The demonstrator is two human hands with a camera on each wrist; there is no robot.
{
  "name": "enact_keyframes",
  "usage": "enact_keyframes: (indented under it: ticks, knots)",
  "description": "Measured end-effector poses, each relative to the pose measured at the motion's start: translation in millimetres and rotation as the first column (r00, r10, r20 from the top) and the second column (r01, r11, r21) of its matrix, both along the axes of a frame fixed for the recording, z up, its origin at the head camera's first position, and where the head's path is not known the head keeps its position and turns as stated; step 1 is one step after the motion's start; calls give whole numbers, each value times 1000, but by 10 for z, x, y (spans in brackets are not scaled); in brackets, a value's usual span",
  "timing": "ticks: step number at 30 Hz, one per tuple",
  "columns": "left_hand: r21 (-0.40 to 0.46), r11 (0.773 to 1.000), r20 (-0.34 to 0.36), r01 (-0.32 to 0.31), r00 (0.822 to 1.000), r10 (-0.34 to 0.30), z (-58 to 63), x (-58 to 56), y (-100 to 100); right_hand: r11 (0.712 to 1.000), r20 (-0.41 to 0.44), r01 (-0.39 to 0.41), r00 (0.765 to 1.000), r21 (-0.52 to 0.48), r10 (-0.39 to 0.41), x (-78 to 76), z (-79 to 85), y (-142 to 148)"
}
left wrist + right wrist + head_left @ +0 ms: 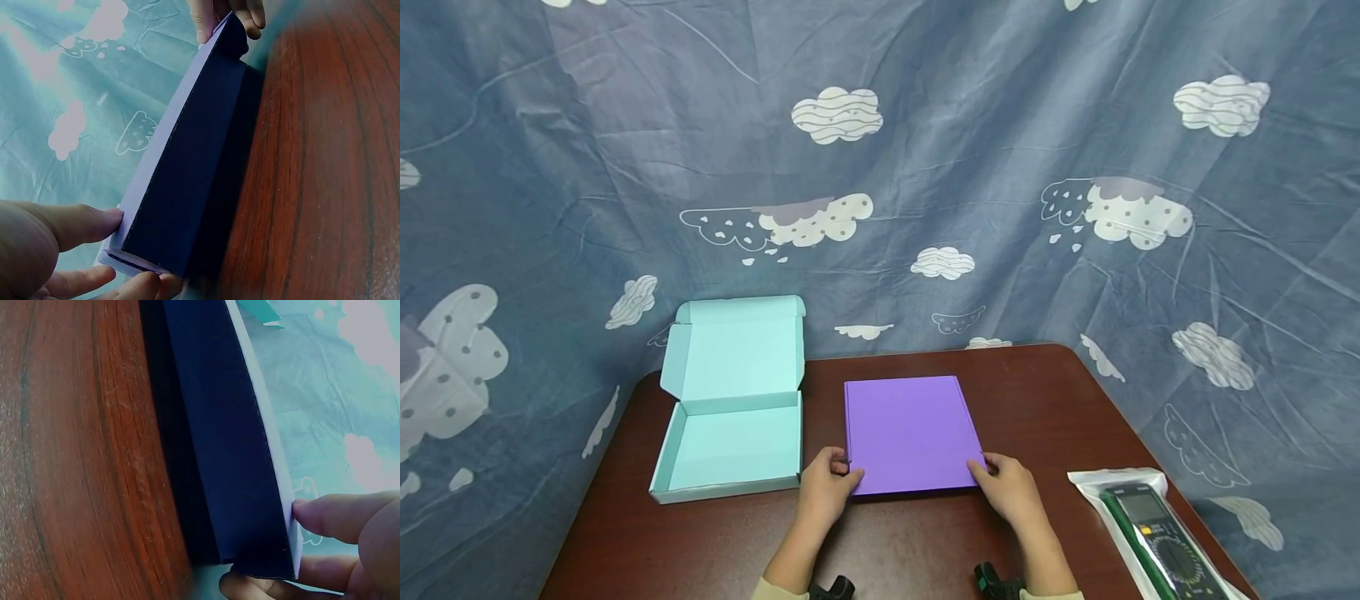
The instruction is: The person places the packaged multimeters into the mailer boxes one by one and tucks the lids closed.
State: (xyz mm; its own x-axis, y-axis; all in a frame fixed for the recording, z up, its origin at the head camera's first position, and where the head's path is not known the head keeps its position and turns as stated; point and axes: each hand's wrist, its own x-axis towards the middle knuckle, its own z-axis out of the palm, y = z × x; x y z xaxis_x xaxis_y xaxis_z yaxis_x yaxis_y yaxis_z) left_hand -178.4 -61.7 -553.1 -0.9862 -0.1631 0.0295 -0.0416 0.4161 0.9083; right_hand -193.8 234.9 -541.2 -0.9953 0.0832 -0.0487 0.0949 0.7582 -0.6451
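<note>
Brown table (910,542) beneath purple box (913,433); blue cloud-print cloth (970,167) behind.

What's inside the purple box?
Nothing inside shows. The flat lid covers the inside of the purple box, so I can't tell whether anything is in there. Only its outside shows, with the left hand and right hand holding its near corners.

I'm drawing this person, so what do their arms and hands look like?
The left hand and right hand are bare: no gloves or rings show. Light beige sleeves peek in at the bottom edge. A black gadget sits near each wrist; the right gadget shows some green.
</note>
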Motion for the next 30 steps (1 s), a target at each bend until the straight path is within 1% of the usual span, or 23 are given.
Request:
enact_keyframes:
  ticks: [3,5,7,9,11,13,15,17,18,21,22,26,29,30]
  knots:
    - [13,1000,6,18,1000,-18,5,7,-5,1000,7,-2,1000,4,2,17,33,2]
    - [1,999,2,36,999,-36,26,7,-19,1000,-4,-6,1000,17,6,24,70,15]
    - [-47,997,-9,65,998,-65,57,-4,-39,999,-31,-18,999,37,20,16,123,36]
    - [-129,985,-25,111,993,-115,98,-31,-63,996,-60,-49,997,72,54,-15,177,57]
    - [-218,962,-31,167,984,-178,135,-70,-82,988,-66,-109,991,109,117,-66,226,69]
    - [-300,926,-8,229,970,-243,157,-104,-90,972,-38,-187,980,144,194,-124,254,68]
    - [-364,888,20,280,956,-293,158,-131,-87,949,8,-263,964,176,265,-176,255,58]
    - [-417,857,36,305,947,-319,135,-149,-81,929,34,-312,950,201,312,-219,230,37]
    - [-440,843,33,308,944,-327,120,-153,-77,921,36,-322,946,220,322,-236,206,30]
    - [-509,813,-13,282,942,-335,64,-168,-59,912,-15,-302,948,277,319,-269,121,6]
    - [-534,803,-35,264,942,-333,43,-175,-50,911,-47,-288,948,297,315,-275,95,-2]
    - [-639,750,-112,172,944,-312,-46,-212,-10,901,-158,-215,943,377,291,-297,10,-40]
    - [-687,718,-145,113,947,-288,-105,-240,24,892,-204,-171,940,418,275,-313,-32,-63]
    - [-695,712,-152,99,948,-281,-117,-246,34,890,-212,-159,939,428,269,-316,-41,-68]
